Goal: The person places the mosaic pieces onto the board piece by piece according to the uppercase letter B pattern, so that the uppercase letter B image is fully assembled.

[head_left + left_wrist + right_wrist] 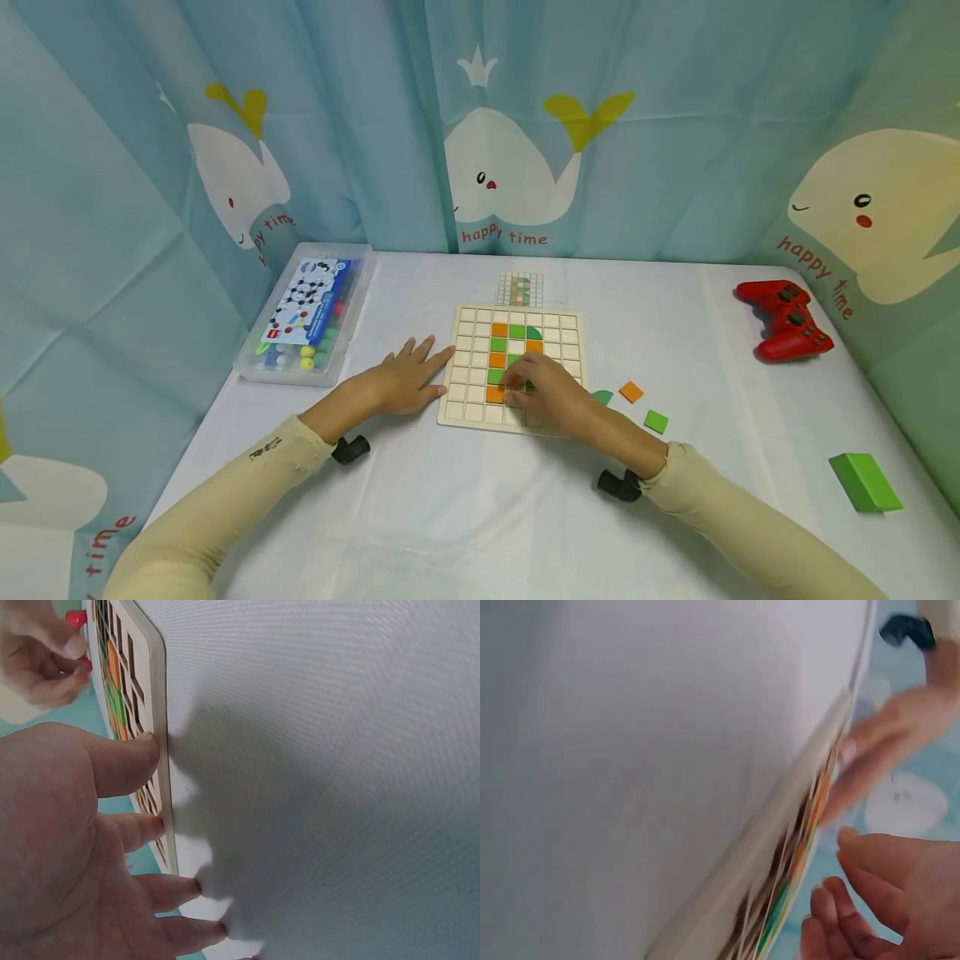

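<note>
A pale wooden grid board (453, 410) lies on the table, with orange and green square tiles (497, 360) and a dark green rounded tile (533, 333) in its cells. My left hand (405, 382) has its fingers spread, and its thumb and index finger touch the board's left edge. Over the lower middle of the board is my right hand (551, 393), fingers loosely bent; it partly covers some tiles. In the left wrist view a gap shows between the right thumb and fingers, with nothing seen in it.
Right of the board lie an orange tile (632, 392), a green tile (656, 422) and a partly hidden rounded tile (602, 397). A pattern card (505, 290) is behind it. Farther out are a clear plastic case (348, 321), a red game controller (783, 321) and a green block (866, 482).
</note>
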`<state>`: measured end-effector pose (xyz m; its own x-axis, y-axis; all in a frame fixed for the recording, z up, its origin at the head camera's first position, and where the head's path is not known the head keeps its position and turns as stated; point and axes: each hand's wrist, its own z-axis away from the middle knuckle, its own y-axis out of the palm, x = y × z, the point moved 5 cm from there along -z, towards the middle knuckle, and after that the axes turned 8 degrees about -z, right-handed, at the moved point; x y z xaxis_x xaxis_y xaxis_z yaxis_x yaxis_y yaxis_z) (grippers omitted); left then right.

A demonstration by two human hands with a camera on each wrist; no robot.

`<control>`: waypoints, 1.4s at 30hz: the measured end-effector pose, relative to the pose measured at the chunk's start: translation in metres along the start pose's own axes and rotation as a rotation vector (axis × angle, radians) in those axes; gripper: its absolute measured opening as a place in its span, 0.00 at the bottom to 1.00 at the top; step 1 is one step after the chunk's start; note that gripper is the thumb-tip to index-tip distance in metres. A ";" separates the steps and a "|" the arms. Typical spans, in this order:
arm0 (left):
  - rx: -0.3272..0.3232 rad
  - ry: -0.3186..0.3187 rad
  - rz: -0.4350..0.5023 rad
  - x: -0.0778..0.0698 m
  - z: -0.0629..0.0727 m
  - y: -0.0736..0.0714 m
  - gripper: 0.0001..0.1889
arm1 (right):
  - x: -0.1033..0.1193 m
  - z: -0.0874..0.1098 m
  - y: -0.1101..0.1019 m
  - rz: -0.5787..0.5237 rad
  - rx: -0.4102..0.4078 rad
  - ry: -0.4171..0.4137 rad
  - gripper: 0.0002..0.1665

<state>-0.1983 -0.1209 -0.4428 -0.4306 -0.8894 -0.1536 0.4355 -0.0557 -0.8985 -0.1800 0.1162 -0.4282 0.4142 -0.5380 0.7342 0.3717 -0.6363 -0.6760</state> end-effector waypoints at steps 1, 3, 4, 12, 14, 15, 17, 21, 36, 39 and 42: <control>-0.001 -0.002 -0.004 0.000 0.000 0.000 0.37 | -0.004 0.003 -0.007 -0.019 -0.021 0.013 0.09; 0.000 -0.005 -0.011 0.000 -0.001 0.000 0.37 | -0.014 0.012 -0.022 -0.055 -0.071 0.043 0.11; 0.000 -0.008 -0.012 0.000 -0.001 0.001 0.37 | -0.021 0.017 -0.031 -0.063 -0.097 0.060 0.12; 0.005 -0.009 -0.021 0.000 -0.001 0.002 0.37 | -0.072 0.069 -0.082 -0.053 -0.181 0.303 0.23; 0.005 -0.010 -0.014 0.000 -0.001 0.002 0.37 | -0.078 0.079 -0.089 -0.042 -0.178 0.333 0.26; 0.004 -0.010 -0.013 0.000 -0.001 0.001 0.37 | -0.080 0.084 -0.091 -0.041 -0.175 0.346 0.28; 0.006 -0.009 -0.010 0.001 -0.001 0.002 0.37 | -0.085 0.092 -0.095 -0.035 -0.171 0.369 0.29; 0.009 -0.004 -0.003 0.001 -0.002 0.003 0.37 | -0.091 0.108 -0.098 -0.046 -0.160 0.420 0.31; 0.005 -0.014 -0.008 0.004 -0.001 0.005 0.38 | -0.092 0.148 -0.088 0.000 -0.194 0.397 0.26; 0.003 -0.004 -0.002 0.003 -0.001 0.004 0.38 | -0.090 0.148 -0.087 0.039 -0.199 0.391 0.23; 0.004 0.002 -0.002 0.001 0.000 0.003 0.38 | -0.087 0.149 -0.087 0.055 -0.196 0.394 0.22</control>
<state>-0.1977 -0.1220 -0.4460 -0.4332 -0.8882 -0.1529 0.4380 -0.0592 -0.8970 -0.1244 0.3010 -0.4426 0.0665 -0.7196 0.6912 0.1777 -0.6731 -0.7179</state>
